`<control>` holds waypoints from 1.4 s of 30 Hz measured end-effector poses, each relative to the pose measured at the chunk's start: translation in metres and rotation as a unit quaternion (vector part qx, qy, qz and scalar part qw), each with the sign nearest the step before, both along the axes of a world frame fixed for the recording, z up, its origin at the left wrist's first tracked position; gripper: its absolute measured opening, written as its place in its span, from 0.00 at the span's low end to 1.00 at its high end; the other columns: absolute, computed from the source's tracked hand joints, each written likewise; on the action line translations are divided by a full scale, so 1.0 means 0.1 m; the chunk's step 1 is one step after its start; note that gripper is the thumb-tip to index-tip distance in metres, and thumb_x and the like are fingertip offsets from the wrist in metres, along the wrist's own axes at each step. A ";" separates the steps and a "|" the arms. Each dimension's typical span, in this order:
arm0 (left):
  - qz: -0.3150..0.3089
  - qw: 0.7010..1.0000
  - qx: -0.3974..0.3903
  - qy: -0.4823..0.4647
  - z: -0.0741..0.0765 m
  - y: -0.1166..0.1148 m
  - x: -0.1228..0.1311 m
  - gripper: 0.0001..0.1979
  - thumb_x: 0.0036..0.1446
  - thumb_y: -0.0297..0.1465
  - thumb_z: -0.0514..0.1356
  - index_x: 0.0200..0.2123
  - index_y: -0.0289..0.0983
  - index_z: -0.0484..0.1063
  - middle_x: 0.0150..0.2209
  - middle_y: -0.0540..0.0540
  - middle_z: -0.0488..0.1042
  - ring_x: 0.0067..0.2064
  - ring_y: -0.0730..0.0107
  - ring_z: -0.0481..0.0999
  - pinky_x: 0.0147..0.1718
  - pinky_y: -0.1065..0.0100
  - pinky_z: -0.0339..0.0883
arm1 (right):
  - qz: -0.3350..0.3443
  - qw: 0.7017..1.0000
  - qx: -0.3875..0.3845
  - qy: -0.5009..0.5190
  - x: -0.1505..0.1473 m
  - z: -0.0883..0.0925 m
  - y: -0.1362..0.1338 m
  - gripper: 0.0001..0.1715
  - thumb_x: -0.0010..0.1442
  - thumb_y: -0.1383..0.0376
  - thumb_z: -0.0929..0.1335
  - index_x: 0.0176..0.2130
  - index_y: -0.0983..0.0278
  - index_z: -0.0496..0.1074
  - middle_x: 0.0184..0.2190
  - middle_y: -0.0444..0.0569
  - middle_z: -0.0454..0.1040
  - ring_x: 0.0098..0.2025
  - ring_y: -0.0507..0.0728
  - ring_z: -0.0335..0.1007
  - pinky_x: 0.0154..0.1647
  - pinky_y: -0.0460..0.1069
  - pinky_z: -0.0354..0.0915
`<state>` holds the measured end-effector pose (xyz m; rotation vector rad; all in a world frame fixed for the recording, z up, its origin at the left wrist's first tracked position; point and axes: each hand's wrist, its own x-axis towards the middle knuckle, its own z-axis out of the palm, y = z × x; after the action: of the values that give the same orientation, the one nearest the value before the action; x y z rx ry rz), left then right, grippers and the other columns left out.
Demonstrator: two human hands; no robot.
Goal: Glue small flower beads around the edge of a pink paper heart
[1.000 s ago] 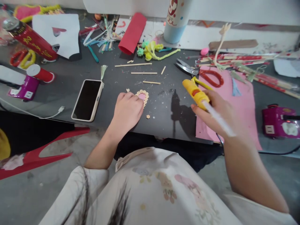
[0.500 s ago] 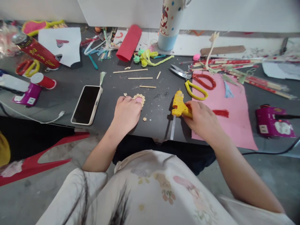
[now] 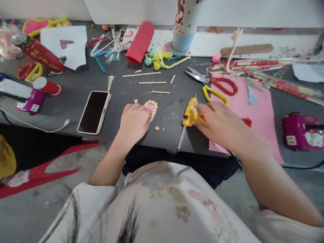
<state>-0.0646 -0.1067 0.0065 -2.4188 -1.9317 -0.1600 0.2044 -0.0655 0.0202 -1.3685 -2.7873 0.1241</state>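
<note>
My left hand [image 3: 134,121] rests on the dark table with its fingers curled. Its knuckles overlap the lower left edge of a small pink piece [image 3: 150,106] rimmed with tiny pale flower shapes, and the fingertips are hidden. A loose pale flower [image 3: 157,128] lies just right of this hand, and a small pale cluster [image 3: 136,101] sits above it. A yellow glue gun [image 3: 190,113], nozzle pointing away and clear glue stick [image 3: 181,137] out the back, lies by my right hand [image 3: 219,121]. The right fingers and thumb are spread around its handle, with the orange trigger showing between them.
Thin wooden sticks [image 3: 152,82] lie ahead. Scissors [image 3: 220,86] overlap pink paper [image 3: 265,135] on the right. A phone [image 3: 93,112] lies left. A tumbler [image 3: 185,27], red roll [image 3: 140,42], red can [image 3: 40,54] and purple device [image 3: 301,131] stand or lie around.
The glue gun has shifted slightly left and turned, its glue stick now slanting. My right fingers have loosened around the handle. My left hand has slid a little left, uncovering more of the pink piece.
</note>
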 end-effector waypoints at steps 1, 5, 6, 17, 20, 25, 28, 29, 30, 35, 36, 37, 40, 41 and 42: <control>0.004 1.000 -0.007 -0.002 0.01 -0.01 0.00 0.10 0.58 0.26 0.56 0.26 0.39 0.74 0.28 0.42 0.77 0.35 0.55 0.73 0.34 0.58 0.57 | 0.028 1.000 -0.009 0.002 -0.09 0.03 0.02 0.21 0.63 0.63 0.63 0.54 0.68 0.69 0.41 0.59 0.70 0.45 0.67 0.68 0.45 0.58 0.66; 0.020 0.999 -0.048 0.008 0.07 -0.04 0.03 0.11 0.61 0.28 0.54 0.31 0.37 0.76 0.33 0.41 0.79 0.39 0.53 0.74 0.36 0.58 0.59 | 0.143 0.987 -0.067 -0.009 -0.46 0.06 0.14 0.21 0.67 0.67 0.60 0.56 0.65 0.69 0.39 0.56 0.70 0.42 0.62 0.66 0.40 0.53 0.60; 0.025 0.998 -0.056 0.012 0.08 -0.04 0.04 0.12 0.61 0.28 0.53 0.32 0.37 0.76 0.34 0.41 0.79 0.40 0.53 0.75 0.37 0.58 0.60 | 0.161 0.984 -0.071 -0.020 -0.54 0.05 0.17 0.21 0.67 0.68 0.60 0.56 0.64 0.70 0.40 0.56 0.70 0.42 0.61 0.66 0.39 0.52 0.58; 0.022 0.998 -0.058 0.021 0.10 -0.02 0.07 0.13 0.63 0.30 0.53 0.33 0.36 0.77 0.34 0.41 0.79 0.40 0.53 0.75 0.36 0.58 0.60 | 0.246 0.967 -0.063 -0.037 -0.84 -0.08 0.35 0.20 0.66 0.71 0.60 0.55 0.65 0.71 0.41 0.57 0.72 0.41 0.58 0.63 0.33 0.51 0.48; 0.016 0.999 -0.047 0.021 0.07 -0.02 0.08 0.14 0.65 0.31 0.52 0.33 0.36 0.77 0.33 0.42 0.79 0.40 0.55 0.75 0.36 0.58 0.61 | 0.249 0.966 -0.055 -0.035 -0.85 -0.10 0.36 0.20 0.66 0.72 0.60 0.54 0.65 0.72 0.41 0.57 0.72 0.41 0.58 0.63 0.34 0.51 0.49; 0.014 0.999 -0.034 0.015 0.01 -0.02 0.07 0.13 0.65 0.31 0.53 0.34 0.36 0.76 0.34 0.44 0.79 0.40 0.56 0.75 0.36 0.58 0.61 | 0.249 0.966 -0.050 -0.043 -0.86 -0.08 0.34 0.19 0.66 0.72 0.60 0.51 0.65 0.73 0.41 0.57 0.72 0.42 0.59 0.64 0.34 0.50 0.50; 0.011 0.999 -0.031 0.016 0.00 -0.01 0.06 0.13 0.65 0.32 0.53 0.34 0.36 0.75 0.34 0.44 0.79 0.39 0.56 0.75 0.36 0.58 0.61 | 0.250 0.965 -0.056 -0.048 -0.88 -0.08 0.33 0.18 0.66 0.73 0.60 0.49 0.66 0.74 0.40 0.58 0.71 0.42 0.60 0.65 0.34 0.51 0.50; 0.008 0.999 -0.028 0.019 -0.01 -0.01 0.06 0.12 0.65 0.31 0.53 0.34 0.36 0.75 0.34 0.44 0.78 0.39 0.56 0.75 0.35 0.58 0.61 | 0.250 0.965 -0.058 -0.048 -0.88 -0.07 0.32 0.18 0.66 0.73 0.60 0.49 0.66 0.74 0.40 0.58 0.71 0.42 0.60 0.65 0.34 0.51 0.50; 0.004 0.999 -0.024 0.023 -0.01 -0.01 0.06 0.12 0.65 0.31 0.52 0.33 0.36 0.75 0.33 0.43 0.78 0.38 0.56 0.75 0.35 0.59 0.60 | 0.249 0.965 -0.058 -0.049 -0.88 -0.07 0.32 0.18 0.66 0.73 0.60 0.49 0.66 0.74 0.40 0.58 0.71 0.42 0.60 0.65 0.34 0.51 0.51; -0.007 0.999 -0.002 0.032 -0.05 -0.03 0.07 0.11 0.65 0.30 0.52 0.35 0.36 0.73 0.33 0.43 0.77 0.38 0.57 0.74 0.35 0.59 0.60 | 0.242 0.966 -0.063 -0.057 -0.90 -0.05 0.31 0.19 0.66 0.73 0.59 0.50 0.66 0.73 0.41 0.58 0.71 0.43 0.61 0.66 0.34 0.51 0.52; -0.004 1.000 -0.002 0.030 -0.06 -0.04 0.07 0.11 0.65 0.30 0.52 0.35 0.36 0.73 0.33 0.43 0.77 0.38 0.57 0.74 0.35 0.59 0.60 | 0.241 0.967 -0.063 -0.058 -0.90 -0.05 0.31 0.19 0.66 0.73 0.59 0.51 0.66 0.73 0.41 0.58 0.71 0.43 0.61 0.66 0.34 0.51 0.52; 0.000 1.000 -0.004 0.028 -0.06 -0.04 0.07 0.11 0.65 0.30 0.52 0.36 0.36 0.73 0.33 0.43 0.77 0.38 0.57 0.74 0.35 0.59 0.60 | 0.242 0.967 -0.062 -0.059 -0.90 -0.06 0.31 0.20 0.66 0.73 0.59 0.52 0.65 0.73 0.41 0.58 0.71 0.44 0.61 0.66 0.34 0.51 0.52; 0.011 1.000 -0.014 0.026 -0.08 -0.04 0.07 0.12 0.66 0.31 0.51 0.35 0.37 0.72 0.33 0.42 0.77 0.37 0.56 0.74 0.35 0.59 0.59 | 0.243 0.966 -0.058 -0.059 -0.89 -0.07 0.30 0.22 0.66 0.73 0.59 0.55 0.65 0.72 0.42 0.58 0.71 0.43 0.61 0.66 0.34 0.51 0.53; 0.013 0.999 -0.017 0.025 -0.08 -0.04 0.07 0.12 0.66 0.31 0.51 0.35 0.37 0.72 0.33 0.43 0.77 0.38 0.57 0.74 0.35 0.59 0.59 | 0.244 0.966 -0.056 -0.059 -0.88 -0.07 0.30 0.22 0.66 0.73 0.59 0.55 0.65 0.71 0.42 0.58 0.71 0.43 0.61 0.65 0.34 0.51 0.53; 0.013 0.999 -0.021 0.024 -0.07 -0.04 0.06 0.12 0.66 0.32 0.50 0.34 0.37 0.72 0.33 0.43 0.77 0.38 0.57 0.74 0.36 0.59 0.59 | 0.246 0.966 -0.054 -0.058 -0.87 -0.07 0.30 0.22 0.66 0.73 0.59 0.55 0.65 0.71 0.42 0.58 0.71 0.43 0.61 0.65 0.34 0.51 0.53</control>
<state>-0.0582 -0.1111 -0.0010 -2.3986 -1.9643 -0.0599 0.1171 -0.0358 0.0135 -0.6834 -3.2011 0.2159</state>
